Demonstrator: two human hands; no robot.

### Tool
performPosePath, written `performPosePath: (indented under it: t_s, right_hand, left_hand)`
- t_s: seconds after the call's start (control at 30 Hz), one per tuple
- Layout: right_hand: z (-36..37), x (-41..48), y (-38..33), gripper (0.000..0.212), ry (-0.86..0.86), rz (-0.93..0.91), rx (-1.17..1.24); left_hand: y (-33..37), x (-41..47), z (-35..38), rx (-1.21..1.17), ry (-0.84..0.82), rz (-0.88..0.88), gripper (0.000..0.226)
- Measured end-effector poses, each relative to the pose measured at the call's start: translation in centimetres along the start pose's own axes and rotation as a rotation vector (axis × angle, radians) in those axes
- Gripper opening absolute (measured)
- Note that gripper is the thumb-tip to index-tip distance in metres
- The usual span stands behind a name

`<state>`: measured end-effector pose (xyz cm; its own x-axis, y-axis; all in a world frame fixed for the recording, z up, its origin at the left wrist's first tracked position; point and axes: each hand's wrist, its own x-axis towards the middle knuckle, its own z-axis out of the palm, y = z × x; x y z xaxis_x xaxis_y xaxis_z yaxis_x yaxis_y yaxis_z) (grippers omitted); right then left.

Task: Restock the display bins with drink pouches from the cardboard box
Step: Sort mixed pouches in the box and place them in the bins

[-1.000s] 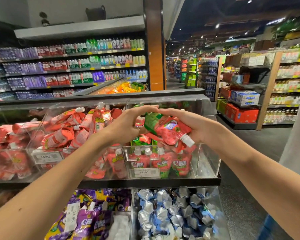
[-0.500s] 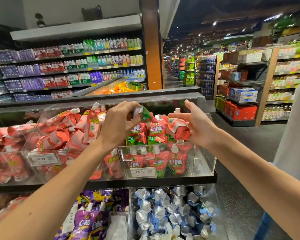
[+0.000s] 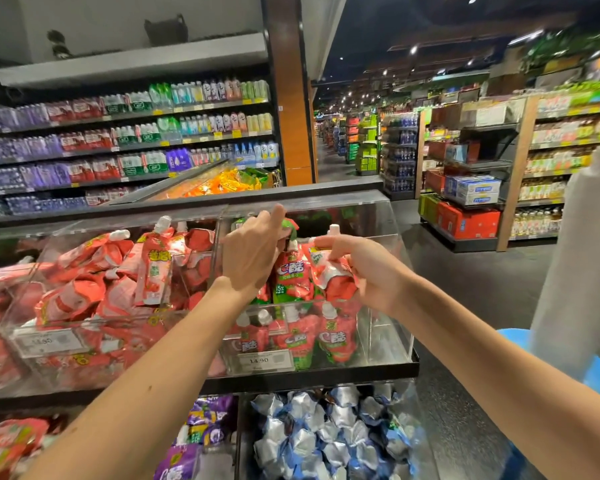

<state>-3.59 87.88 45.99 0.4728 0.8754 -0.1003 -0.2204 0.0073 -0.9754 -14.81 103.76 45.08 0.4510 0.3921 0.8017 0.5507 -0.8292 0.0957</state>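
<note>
A clear acrylic display bin (image 3: 390,306) on the upper shelf holds red-and-green drink pouches (image 3: 293,337) standing in rows with white caps up. My left hand (image 3: 252,252) reaches into the bin from above and its fingers pinch the green top of a pouch (image 3: 289,226) in the back row. My right hand (image 3: 366,270) is beside it on the right, and its thumb and fingers grip the upper edge of a red pouch (image 3: 329,271). An upright pouch (image 3: 290,278) stands between the two hands. The cardboard box is not in view.
The neighbouring bin (image 3: 94,317) on the left is heaped with red pouches. Below are bins of purple pouches (image 3: 205,424) and blue-silver pouches (image 3: 326,434). A white shape (image 3: 575,265) stands at the right edge. The dark aisle floor (image 3: 471,282) runs past the bin's right end.
Both hands held one pouch together above the bin, then parted. They have since lowered into the bin, each now on a separate pouch in the back row.
</note>
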Motion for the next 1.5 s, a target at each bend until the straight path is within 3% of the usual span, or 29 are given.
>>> performPosePath:
  t_s: [0.03, 0.1, 0.13, 0.27, 0.43, 0.5, 0.57, 0.67, 0.73, 0.8, 0.87, 0.9, 0.97, 1.07, 1.2, 1.27, 1.33, 1.43, 1.5]
  right_hand:
    - [-0.1, 0.2, 0.1, 0.035, 0.002, -0.017, -0.015]
    - [-0.2, 0.4, 0.2, 0.04, -0.001, -0.049, -0.024]
    - [-0.3, 0.5, 0.3, 0.04, -0.002, -0.068, -0.024]
    - [0.1, 1.0, 0.8, 0.037, 0.016, -0.158, -0.026]
    - [0.8, 0.3, 1.2, 0.045, 0.034, -0.207, 0.013]
    - [1.4, -0.2, 1.2, 0.057, 0.037, -0.25, 0.046]
    - [2.3, -0.6, 1.4, 0.067, 0.047, -0.286, 0.08]
    - [4.6, -1.8, 1.7, 0.062, 0.044, -0.321, 0.111]
    - [6.8, -2.4, 2.4, 0.061, 0.044, -0.341, 0.152]
    - [9.2, -2.9, 3.4, 0.062, 0.053, -0.346, 0.179]
    - [11.9, -3.4, 4.8, 0.057, 0.039, -0.347, 0.206]
    - [13.4, -3.6, 5.4, 0.053, 0.025, -0.349, 0.214]
    - [16.2, -4.2, 6.6, 0.046, -0.004, -0.371, 0.201]
    - [20.6, -4.7, 8.1, 0.04, -0.1, -0.429, 0.096]
    - [26.0, -4.6, 10.9, 0.036, -0.348, -0.465, -0.107]
    - [27.9, -4.7, 12.4, 0.036, -0.413, -0.48, -0.187]
    - [30.7, -5.1, 14.2, 0.034, -0.451, -0.459, -0.196]
    - [34.6, -4.8, 16.2, 0.03, -0.455, -0.449, -0.212]
    - [37.4, -4.3, 16.7, 0.024, -0.445, -0.461, -0.256]
  left_hand:
    - [0.3, 0.4, 0.4, 0.044, 0.01, 0.118, 0.004]
    - [-0.1, 1.4, 1.8, 0.241, 0.078, 0.284, 0.013]
    - [-0.4, 2.0, 2.4, 0.304, 0.05, 0.291, 0.007]
    - [-1.2, 1.6, 2.2, 0.396, -0.121, 0.244, 0.036]
    - [-0.2, 1.4, 1.7, 0.327, -0.332, 0.226, 0.049]
    - [-0.3, 1.0, 0.8, 0.135, -0.289, 0.178, 0.048]
    - [-0.6, 0.0, -0.9, -0.217, -0.217, 0.029, 0.04]
    - [-0.7, -2.4, -4.5, -0.779, -0.222, -0.326, 0.03]
    - [-1.1, -4.2, -7.2, -1.104, -0.323, -0.581, 0.03]
    - [-2.3, -6.3, -9.7, -1.205, -0.439, -0.678, 0.034]
    - [-4.0, -8.8, -11.7, -1.226, -0.512, -0.649, 0.05]
    - [-5.0, -10.1, -12.5, -1.274, -0.519, -0.63, 0.048]
    - [-7.1, -12.0, -13.7, -1.311, -0.451, -0.62, 0.039]
    - [-10.5, -14.1, -16.1, -1.2, -0.253, -0.648, 0.053]
    - [-15.5, -17.0, -19.5, -1.041, -0.016, -0.633, 0.033]
    - [-17.3, -18.9, -20.6, -0.953, 0.014, -0.644, 0.032]
    - [-19.5, -21.1, -21.7, -0.864, 0.044, -0.729, 0.031]
    - [-22.7, -23.2, -23.2, -0.844, 0.153, -0.912, 0.054]
    - [-24.9, -23.9, -24.1, -0.829, 0.184, -0.939, 0.045]
